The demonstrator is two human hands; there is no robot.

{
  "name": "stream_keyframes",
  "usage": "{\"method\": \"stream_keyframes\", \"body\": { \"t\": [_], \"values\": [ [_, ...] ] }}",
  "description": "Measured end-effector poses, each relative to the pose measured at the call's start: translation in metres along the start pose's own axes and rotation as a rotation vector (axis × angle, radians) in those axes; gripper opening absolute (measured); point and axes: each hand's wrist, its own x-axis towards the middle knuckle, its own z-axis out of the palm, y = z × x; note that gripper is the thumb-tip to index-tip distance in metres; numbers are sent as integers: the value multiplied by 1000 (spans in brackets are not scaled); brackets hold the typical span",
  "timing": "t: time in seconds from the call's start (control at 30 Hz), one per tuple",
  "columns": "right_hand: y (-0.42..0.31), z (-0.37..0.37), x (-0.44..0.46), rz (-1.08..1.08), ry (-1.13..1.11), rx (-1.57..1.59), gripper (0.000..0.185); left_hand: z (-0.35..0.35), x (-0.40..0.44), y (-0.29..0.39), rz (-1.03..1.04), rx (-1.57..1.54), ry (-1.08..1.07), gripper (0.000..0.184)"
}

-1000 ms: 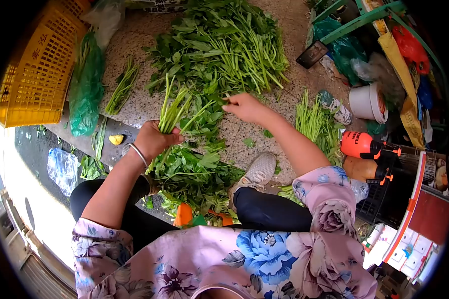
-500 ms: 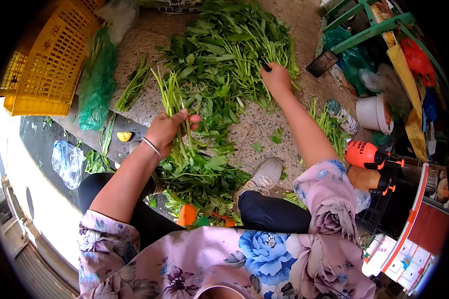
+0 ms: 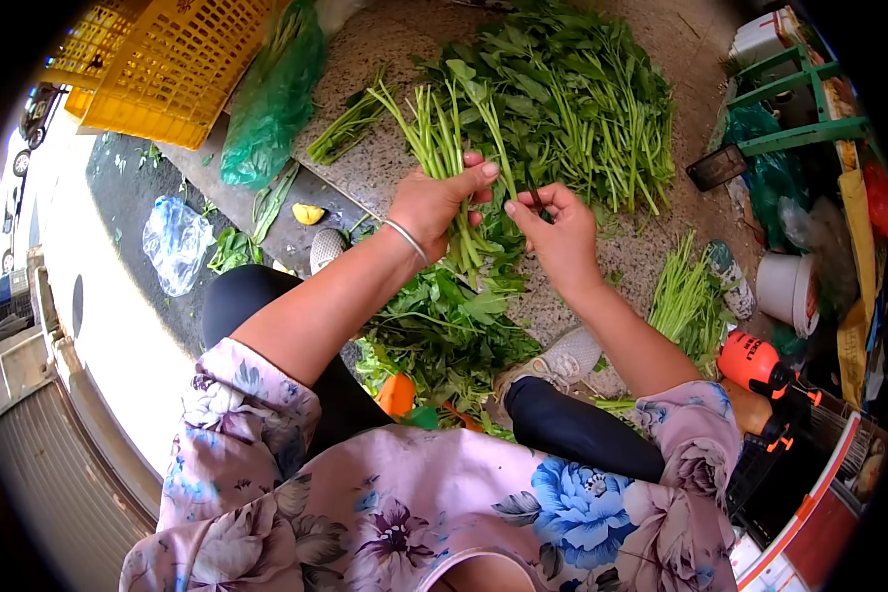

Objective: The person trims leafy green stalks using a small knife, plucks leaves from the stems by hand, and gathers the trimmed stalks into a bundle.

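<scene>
My left hand [image 3: 442, 202] is wrapped round a bunch of green stems [image 3: 440, 138], whose cut ends point up and away from me. Close on its right, my right hand [image 3: 555, 225] pinches a single stalk [image 3: 493, 138] beside the bunch, with a small dark thing at its fingers that I cannot make out. Beyond both hands lies a large heap of leafy greens [image 3: 572, 99] on the stone slab. Below them, between my legs, is a pile of loose leaves [image 3: 444, 331].
At the upper left stand a yellow crate [image 3: 183, 74] and a green plastic bag [image 3: 271, 109]. A small bunch [image 3: 350, 128] lies nearby. On the right are trimmed stems [image 3: 686, 301], a phone [image 3: 717, 168], a white bucket [image 3: 787, 288] and a red sprayer [image 3: 750, 362].
My right hand has come back from the big heap to beside my left hand, now with a stalk. The left hand still grips its bunch. The view has shifted left.
</scene>
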Motion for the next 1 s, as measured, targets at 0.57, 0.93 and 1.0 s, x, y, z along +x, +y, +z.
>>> {"method": "stream_keyframes", "body": {
  "t": [0.57, 0.93, 1.0],
  "values": [
    [3, 5, 7, 323, -195, 375, 18, -2, 1, 1, 47, -46, -26, 17],
    [24, -17, -3, 233, -439, -97, 41, -16, 3, 13, 43, 33, -70, 20],
    [15, -23, 7, 300, -426, 304, 39, -15, -2, 10, -17, 170, -67, 20]
  ]
}}
